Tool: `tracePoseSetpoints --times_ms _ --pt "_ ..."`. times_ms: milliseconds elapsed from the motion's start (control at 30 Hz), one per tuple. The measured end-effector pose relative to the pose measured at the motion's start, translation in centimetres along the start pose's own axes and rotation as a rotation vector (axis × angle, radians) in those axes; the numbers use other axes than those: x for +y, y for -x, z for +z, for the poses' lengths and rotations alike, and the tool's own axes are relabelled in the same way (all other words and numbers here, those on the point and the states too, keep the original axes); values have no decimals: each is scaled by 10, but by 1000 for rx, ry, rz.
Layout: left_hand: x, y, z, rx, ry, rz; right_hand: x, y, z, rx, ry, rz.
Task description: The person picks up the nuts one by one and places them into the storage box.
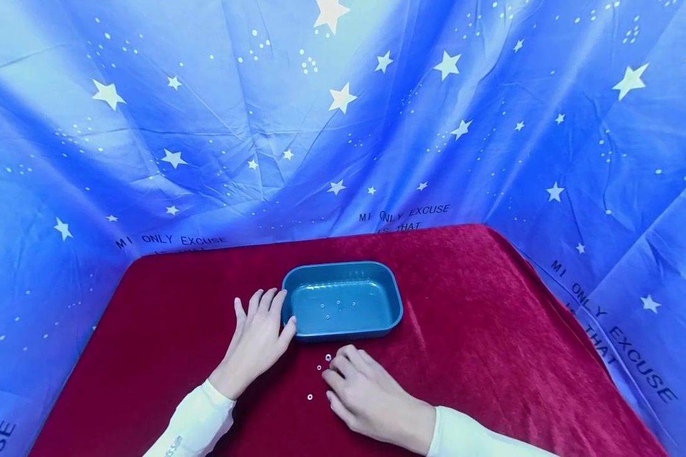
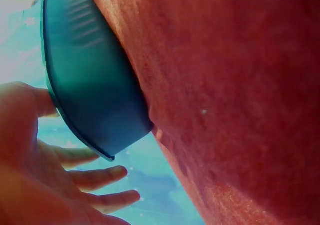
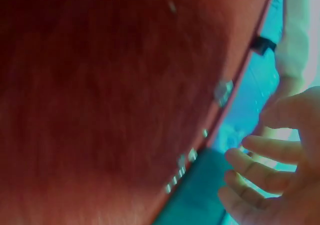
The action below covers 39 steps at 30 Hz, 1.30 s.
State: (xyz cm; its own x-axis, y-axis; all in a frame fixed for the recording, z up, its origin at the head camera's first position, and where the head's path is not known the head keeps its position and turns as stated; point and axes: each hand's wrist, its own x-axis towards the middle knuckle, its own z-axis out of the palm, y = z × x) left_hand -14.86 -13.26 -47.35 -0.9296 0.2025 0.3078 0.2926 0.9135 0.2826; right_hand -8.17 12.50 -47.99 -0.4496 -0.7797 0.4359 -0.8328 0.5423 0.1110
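Note:
A teal rectangular plastic tub (image 1: 343,334) stands on the red cloth, with several tiny ring-shaped pieces (image 1: 328,317) on its floor. My left hand (image 1: 257,346) touches the tub's left front corner, thumb and index finger at the rim and the other fingers fairly straight. My right hand (image 1: 371,393) is in front of the tub, its fingers loosely bent. Beside its fingertips are small pale rings (image 1: 319,367), resembling metal nuts; another ring (image 1: 310,397) lies nearer the person. In the right wrist view, silvery pieces (image 3: 193,155) are apart from the fingers, and no held piece shows.
Red velvet-like cloth (image 1: 463,304) covers the table, with slight creases right of the tub. A blue star-printed curtain (image 1: 297,127) hangs behind and along both sides. White sleeves (image 1: 197,419) cover both forearms.

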Motion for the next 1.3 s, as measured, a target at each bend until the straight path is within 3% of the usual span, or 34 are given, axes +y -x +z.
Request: tracePoseSetpoints --times_ms 133,267,567,1300 --pt "-2 0 0 -6 -4 -7 -11 -5 7 -110 52 -40" --pt "-3 1 -2 -11 -13 -8 -17 -12 11 -160 64 -64" --pt "-2 0 -4 -38 -4 -15 -22 -28 14 -200 110 -154" --pt "-3 -3 -4 -51 3 -16 -20 -36 9 -247 85 -149"
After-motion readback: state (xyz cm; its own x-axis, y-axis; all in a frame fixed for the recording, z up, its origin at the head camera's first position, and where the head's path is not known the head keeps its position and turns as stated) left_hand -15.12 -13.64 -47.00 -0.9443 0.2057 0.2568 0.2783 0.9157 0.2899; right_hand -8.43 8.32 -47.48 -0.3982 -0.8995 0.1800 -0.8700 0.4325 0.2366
